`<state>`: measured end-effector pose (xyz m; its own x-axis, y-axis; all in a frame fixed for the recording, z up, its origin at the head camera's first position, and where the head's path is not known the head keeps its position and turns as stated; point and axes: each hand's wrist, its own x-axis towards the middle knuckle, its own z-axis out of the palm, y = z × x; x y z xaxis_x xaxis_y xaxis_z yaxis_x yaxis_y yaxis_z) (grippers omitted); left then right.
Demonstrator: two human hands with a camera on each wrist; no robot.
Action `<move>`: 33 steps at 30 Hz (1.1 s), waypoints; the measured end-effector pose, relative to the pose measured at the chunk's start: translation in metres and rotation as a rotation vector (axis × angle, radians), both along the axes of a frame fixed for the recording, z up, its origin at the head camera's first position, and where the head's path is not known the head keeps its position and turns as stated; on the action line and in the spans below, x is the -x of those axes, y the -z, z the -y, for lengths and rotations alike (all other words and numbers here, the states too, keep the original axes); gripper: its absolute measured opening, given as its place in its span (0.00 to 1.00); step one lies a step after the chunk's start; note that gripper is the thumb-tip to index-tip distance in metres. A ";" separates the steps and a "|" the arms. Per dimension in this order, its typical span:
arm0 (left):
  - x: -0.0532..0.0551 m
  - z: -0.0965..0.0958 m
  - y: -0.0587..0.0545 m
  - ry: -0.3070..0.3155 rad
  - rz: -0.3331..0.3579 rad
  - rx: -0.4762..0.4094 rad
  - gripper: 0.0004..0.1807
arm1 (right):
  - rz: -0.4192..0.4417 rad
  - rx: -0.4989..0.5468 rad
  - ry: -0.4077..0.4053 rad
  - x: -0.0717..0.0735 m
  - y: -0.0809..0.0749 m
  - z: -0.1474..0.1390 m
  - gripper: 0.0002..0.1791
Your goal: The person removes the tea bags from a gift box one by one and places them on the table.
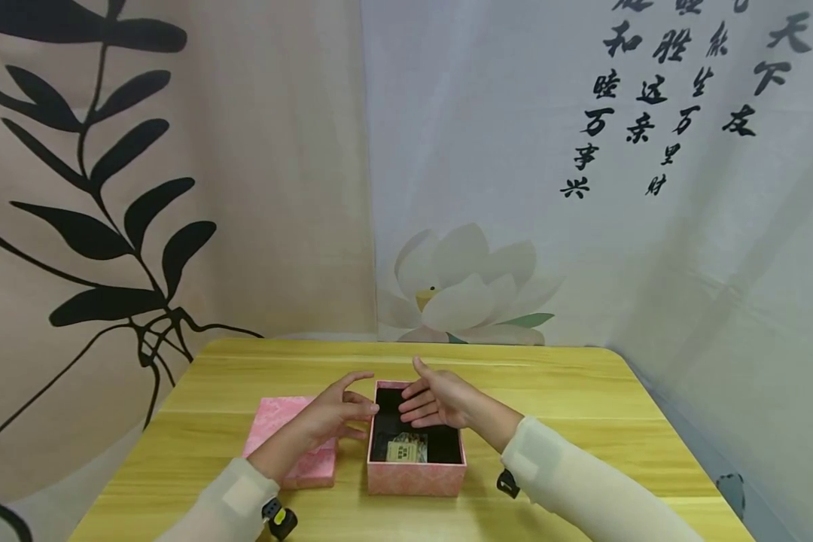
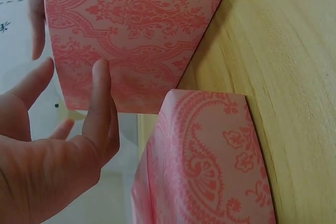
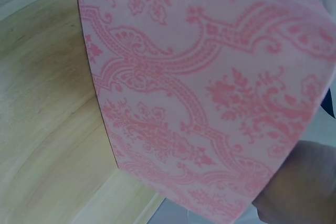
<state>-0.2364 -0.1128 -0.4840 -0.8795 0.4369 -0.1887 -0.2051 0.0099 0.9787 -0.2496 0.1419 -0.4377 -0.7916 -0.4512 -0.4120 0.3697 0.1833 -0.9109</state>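
A pink patterned box [image 1: 416,479] stands uncovered on the table, its inside black. In it, near the front wall, lies a small printed packet [image 1: 406,450] in pale yellow and dark colours. My left hand [image 1: 339,412] is at the box's left rim, its fingers spread and loosely bent with nothing in them. Over the box's right side is my right hand [image 1: 445,400], fingers extended toward the left and thumb raised, also holding nothing. A matching pink lid [image 1: 315,470] rests to the left of the box, partly hidden under my left forearm. The left wrist view shows the box's patterned side [image 2: 131,30] beyond my fingers.
The wooden table [image 1: 542,384] extends around the box on all sides. Behind it hangs a cloth backdrop [image 1: 298,188] with dark leaves, a lotus and black characters. A dark wrist device [image 1: 508,483] sits under the right sleeve, and another [image 1: 281,519] by the left.
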 end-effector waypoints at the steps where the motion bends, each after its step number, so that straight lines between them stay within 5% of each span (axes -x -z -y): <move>1: 0.000 -0.001 0.000 -0.001 -0.002 0.002 0.44 | -0.003 -0.007 -0.005 0.000 0.000 0.000 0.46; 21: 0.002 0.000 0.002 0.028 -0.014 0.013 0.36 | -0.131 -0.254 -0.082 -0.004 0.010 0.014 0.55; 33: 0.002 0.000 0.001 0.026 -0.022 0.020 0.35 | -0.161 -0.322 -0.023 -0.008 0.014 0.019 0.54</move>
